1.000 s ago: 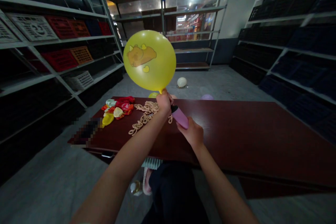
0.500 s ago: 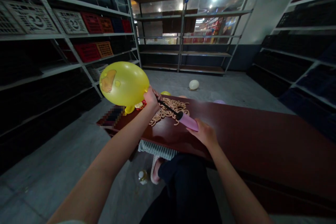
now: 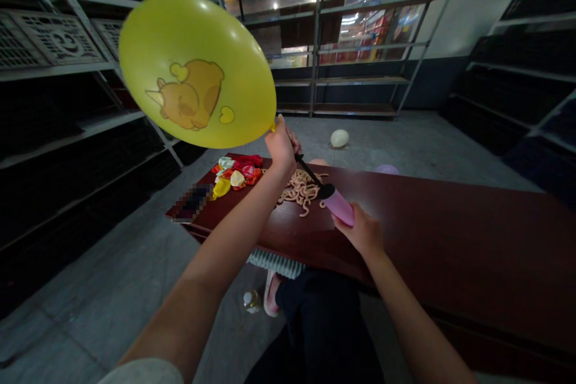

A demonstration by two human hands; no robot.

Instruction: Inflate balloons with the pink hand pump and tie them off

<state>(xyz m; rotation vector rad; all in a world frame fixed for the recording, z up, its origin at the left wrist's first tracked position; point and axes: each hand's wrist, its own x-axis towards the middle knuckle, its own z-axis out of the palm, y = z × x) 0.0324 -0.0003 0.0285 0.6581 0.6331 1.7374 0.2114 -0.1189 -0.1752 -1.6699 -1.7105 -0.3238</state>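
Observation:
A large yellow balloon (image 3: 198,72) with a cartoon animal print swells out at the upper left. My left hand (image 3: 282,145) is closed round its neck, where the black end of a balloon pump (image 3: 339,206) meets it; the nozzle itself is hidden by the fingers. My right hand (image 3: 362,231) wraps the pump's pink barrel. Between the two hands the pump's black rod is exposed. Below them, tan curly strands (image 3: 300,189) lie heaped on the dark red table (image 3: 432,222). Left of the heap are several uninflated balloons (image 3: 237,177) in red, yellow and white.
A blurred-out phone-like object (image 3: 192,203) lies at the table's left corner. On the floor are a pale balloon (image 3: 339,138), a purple one (image 3: 387,169) and a bottle (image 3: 251,301). Metal shelving (image 3: 317,48) lines the back, with crates (image 3: 54,36) at left.
The yellow balloon has grown much larger and sits higher. Both hands, with the pump, have shifted slightly right in view, the left one also upward. More of the uninflated balloons now shows.

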